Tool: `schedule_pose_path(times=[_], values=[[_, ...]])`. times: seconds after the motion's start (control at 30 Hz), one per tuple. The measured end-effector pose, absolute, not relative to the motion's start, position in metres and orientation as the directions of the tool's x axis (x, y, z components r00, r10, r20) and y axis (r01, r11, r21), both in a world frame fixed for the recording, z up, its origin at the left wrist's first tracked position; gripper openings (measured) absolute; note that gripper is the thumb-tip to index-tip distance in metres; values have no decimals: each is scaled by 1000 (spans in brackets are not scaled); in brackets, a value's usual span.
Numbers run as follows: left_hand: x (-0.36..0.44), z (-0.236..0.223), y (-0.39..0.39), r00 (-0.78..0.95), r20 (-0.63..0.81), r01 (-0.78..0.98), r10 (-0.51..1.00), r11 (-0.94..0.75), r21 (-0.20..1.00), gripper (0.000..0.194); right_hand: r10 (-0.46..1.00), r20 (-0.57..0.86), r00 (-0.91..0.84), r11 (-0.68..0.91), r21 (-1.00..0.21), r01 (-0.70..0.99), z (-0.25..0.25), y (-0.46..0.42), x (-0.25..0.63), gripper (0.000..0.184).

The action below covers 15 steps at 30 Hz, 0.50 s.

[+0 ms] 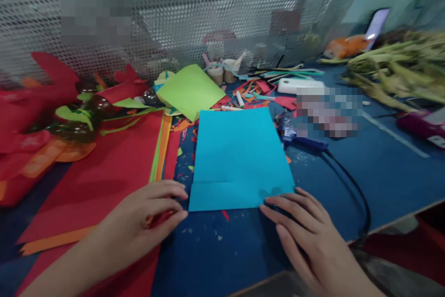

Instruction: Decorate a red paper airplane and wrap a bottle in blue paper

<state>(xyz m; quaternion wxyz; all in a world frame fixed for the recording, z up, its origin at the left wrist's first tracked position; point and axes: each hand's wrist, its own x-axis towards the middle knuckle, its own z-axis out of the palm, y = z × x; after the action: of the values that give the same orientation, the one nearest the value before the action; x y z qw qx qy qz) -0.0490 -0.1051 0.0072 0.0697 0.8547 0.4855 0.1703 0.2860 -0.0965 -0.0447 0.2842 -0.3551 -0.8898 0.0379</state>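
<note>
A sheet of bright blue paper (239, 153) lies on the dark blue table in front of me. A fold or edge line runs partway across its lower left part. My left hand (153, 213) hovers by the lower left corner, over red paper, its fingers loosely curved and apart with nothing in them. The fingers of my right hand (309, 227) are spread at the lower right corner, the fingertips at or on the edge. To the left lies a stack of coloured sheets with red paper (121, 153) on top.
A blue glue gun (309, 143) with a black cord lies right of the sheet. Behind are green paper (193, 92), paper scraps, small cups (231, 71) and a white device (301, 86). Red paper crafts (55, 84) crowd the left; dried husks (399, 70) the right. A perforated metal panel (174, 14) stands behind.
</note>
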Motion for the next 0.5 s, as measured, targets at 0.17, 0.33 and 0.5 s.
schedule_pose_path(times=[0.17, 0.33, 0.5], values=[[-47, -7, -93, 500, 335, 819, 799, -562, 116, 46, 744, 435, -507, 649, -291, 703, -44, -88, 287, 36], [-28, -17, -83, 579, 388, 780, 717, -626, -5, 57, 814, 415, -406, 537, -273, 798, -53, -79, 289, 43], [-20, -22, -68, 608, 427, 747, 670, -665, -20, 55, 816, 380, -436, 557, -311, 770, -53, -76, 288, 49]])
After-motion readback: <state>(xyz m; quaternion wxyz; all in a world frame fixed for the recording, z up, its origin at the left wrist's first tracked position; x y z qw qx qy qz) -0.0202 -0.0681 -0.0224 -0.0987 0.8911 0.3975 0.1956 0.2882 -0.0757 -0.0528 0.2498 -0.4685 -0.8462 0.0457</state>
